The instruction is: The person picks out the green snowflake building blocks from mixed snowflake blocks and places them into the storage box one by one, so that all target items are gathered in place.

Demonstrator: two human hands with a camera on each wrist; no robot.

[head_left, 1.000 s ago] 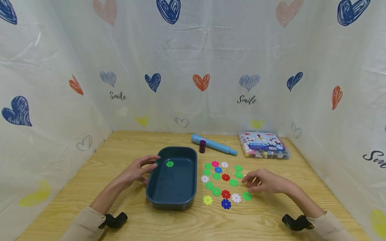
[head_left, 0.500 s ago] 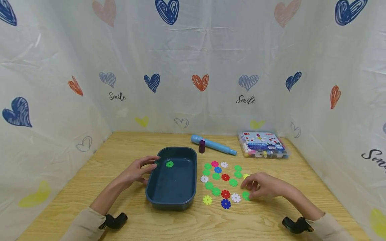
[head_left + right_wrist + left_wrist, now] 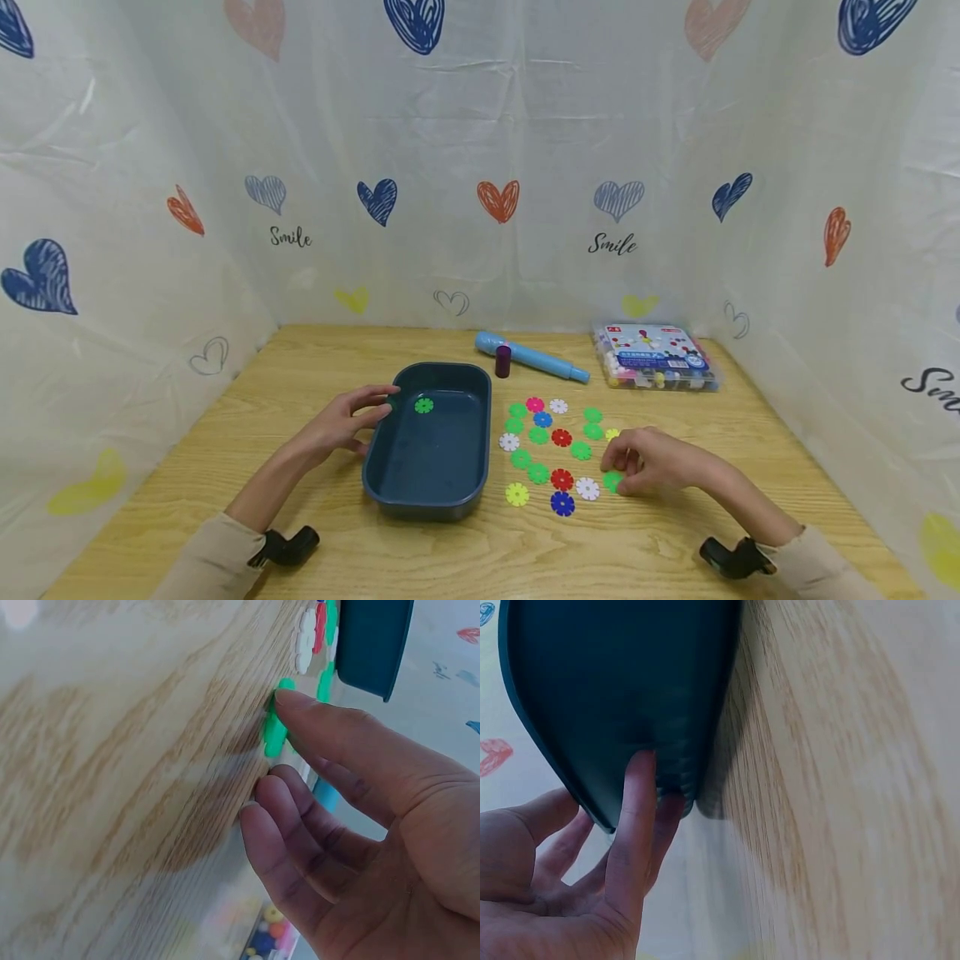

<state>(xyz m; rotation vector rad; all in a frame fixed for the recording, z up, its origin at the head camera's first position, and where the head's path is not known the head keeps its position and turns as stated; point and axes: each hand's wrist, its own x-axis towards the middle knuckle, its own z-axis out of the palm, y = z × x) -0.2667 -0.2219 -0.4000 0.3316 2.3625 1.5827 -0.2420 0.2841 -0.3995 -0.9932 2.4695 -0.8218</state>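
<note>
My left hand [image 3: 341,425] holds the left rim of a deep dark teal plastic bin [image 3: 427,504], two digits over the rim. In the left wrist view, more fingers [image 3: 634,802] lie against its outer wall. A single green snowflake disc [image 3: 423,406] lies inside the bin. On the right, my right hand [image 3: 660,460] pinches another green snowflake disc [image 3: 612,482] at the table, and part of that disc is hidden by the fingers. The right wrist view shows the thumb on this disc's edge [image 3: 274,731] and the other fingers loosely curled.
Several snowflake discs, among them a red one [image 3: 562,437], lie between the bin and my right hand. Behind them are a light-blue tube [image 3: 540,361], a small dark purple cylinder [image 3: 502,362] and a clear case of coloured beads [image 3: 656,358]. Heart-printed curtains [image 3: 555,283] enclose the wooden table.
My right hand has come down to the green disc at the near right, its thumb now at the disc's edge. A yellow disc behind the hand shows more. The left hand and bin stay put.
</note>
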